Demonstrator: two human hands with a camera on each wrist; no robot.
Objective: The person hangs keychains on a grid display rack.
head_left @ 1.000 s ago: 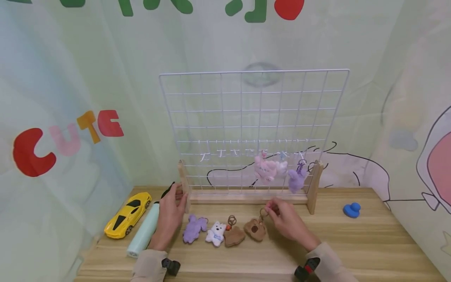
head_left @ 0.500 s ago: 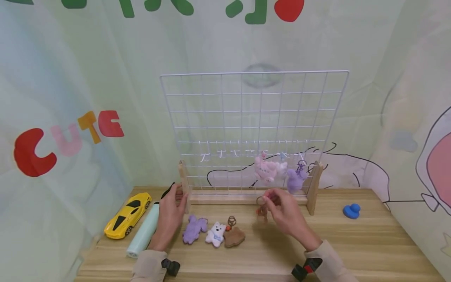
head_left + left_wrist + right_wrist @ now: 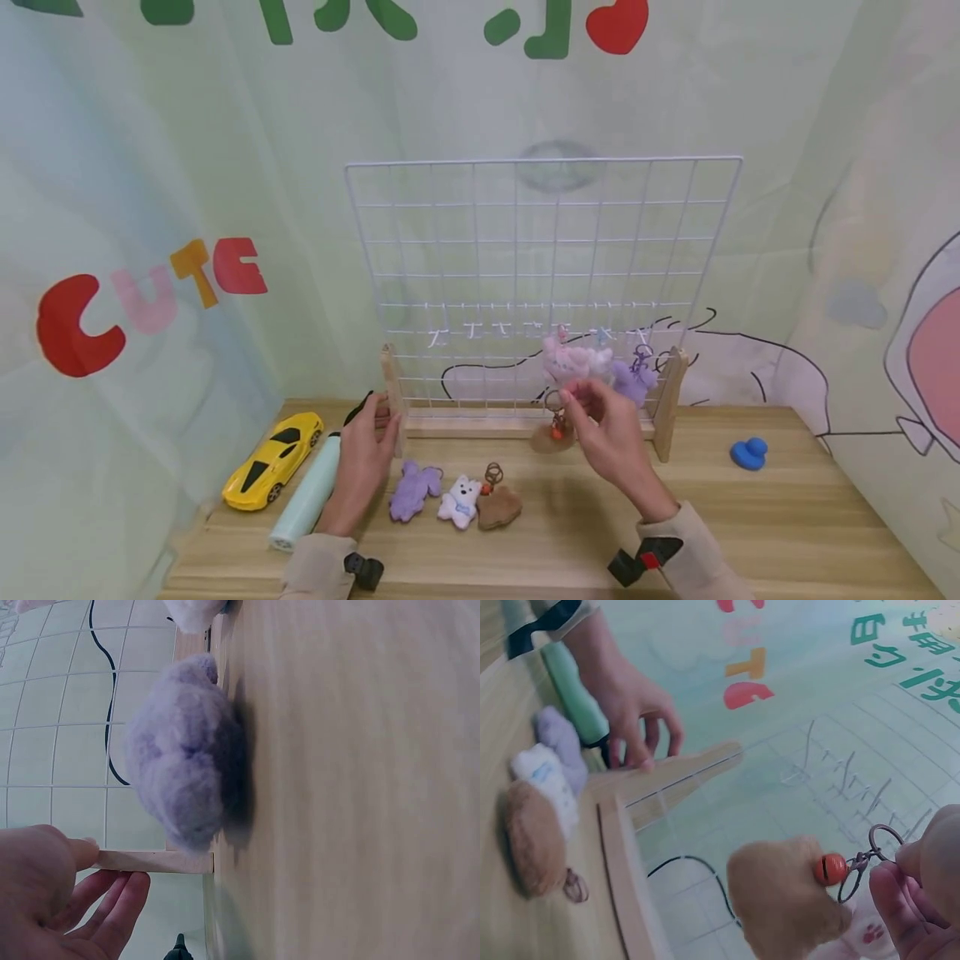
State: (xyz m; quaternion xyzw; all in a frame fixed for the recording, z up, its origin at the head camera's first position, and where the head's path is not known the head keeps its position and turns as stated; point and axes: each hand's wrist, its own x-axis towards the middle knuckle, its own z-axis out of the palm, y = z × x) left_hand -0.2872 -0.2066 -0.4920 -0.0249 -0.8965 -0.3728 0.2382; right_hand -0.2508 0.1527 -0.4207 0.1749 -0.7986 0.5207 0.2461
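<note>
My right hand [image 3: 611, 433] pinches the metal ring [image 3: 885, 841] of a brown plush keychain [image 3: 780, 892], which hangs with an orange bell [image 3: 830, 868] in front of the white wire grid rack [image 3: 543, 158]. My left hand [image 3: 362, 454] holds the rack's left wooden post [image 3: 154, 861] between thumb and fingers. Below the rack lie a purple plush keychain [image 3: 412, 492], a white bear keychain [image 3: 459, 502] and another brown plush keychain [image 3: 500, 507]. On the rack's right half hang a pink plush [image 3: 566, 360], a white one [image 3: 600, 365] and a purple one [image 3: 635, 382].
White hooks [image 3: 472, 330] run along the grid's lower rows. At the left of the wooden table [image 3: 787, 533] are a yellow toy car [image 3: 273, 460] and a mint-green cylinder [image 3: 306, 496]. A small blue object [image 3: 748, 454] sits at the right. A printed curtain [image 3: 300, 208] stands behind.
My right hand has lifted the brown plush keychain off the table by its ring and raised it toward the rack. The left hand has stayed at the post.
</note>
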